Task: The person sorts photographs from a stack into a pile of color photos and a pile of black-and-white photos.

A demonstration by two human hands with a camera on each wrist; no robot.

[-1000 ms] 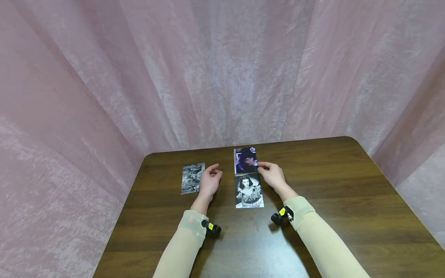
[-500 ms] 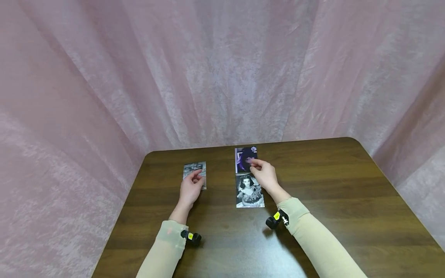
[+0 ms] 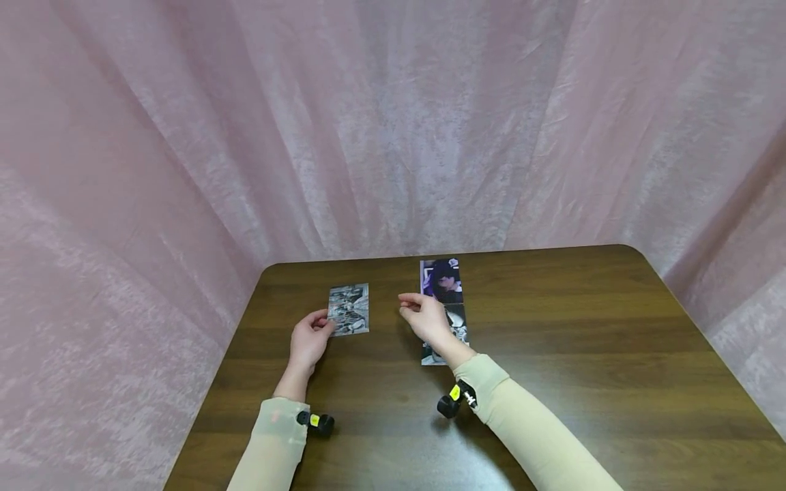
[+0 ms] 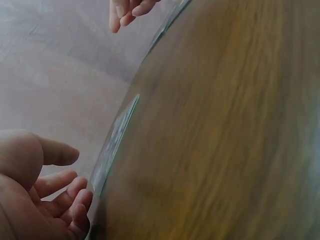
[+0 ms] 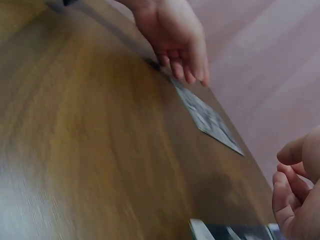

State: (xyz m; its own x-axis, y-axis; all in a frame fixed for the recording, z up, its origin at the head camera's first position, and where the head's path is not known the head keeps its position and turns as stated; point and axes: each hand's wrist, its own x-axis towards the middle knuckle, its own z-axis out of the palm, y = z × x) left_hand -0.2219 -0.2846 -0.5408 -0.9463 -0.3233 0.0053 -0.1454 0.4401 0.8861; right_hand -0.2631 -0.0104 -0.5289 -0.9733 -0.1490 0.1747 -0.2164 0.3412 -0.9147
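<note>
A small black-and-white group photo (image 3: 348, 309) lies flat at the table's far left. My left hand (image 3: 311, 335) is at its near left corner, with relaxed fingers (image 4: 65, 192) beside the photo's edge (image 4: 117, 140) and nothing gripped. My right hand (image 3: 422, 315) hovers between the photos with fingers (image 5: 292, 195) loosely curled and empty. It partly covers a black-and-white portrait (image 3: 459, 326). A purple-toned colour photo (image 3: 442, 279) lies just beyond the portrait. In the right wrist view my left hand (image 5: 175, 35) hangs over the group photo (image 5: 207, 117).
The dark wooden table (image 3: 583, 341) has rounded far corners. Pink cloth (image 3: 393, 136) hangs closely round its far and side edges. A small black camera sits on each wrist (image 3: 316, 423).
Both hands have moved left. My right hand left the colour photo and crossed over the portrait. My left hand slid to the group photo's near left corner.
</note>
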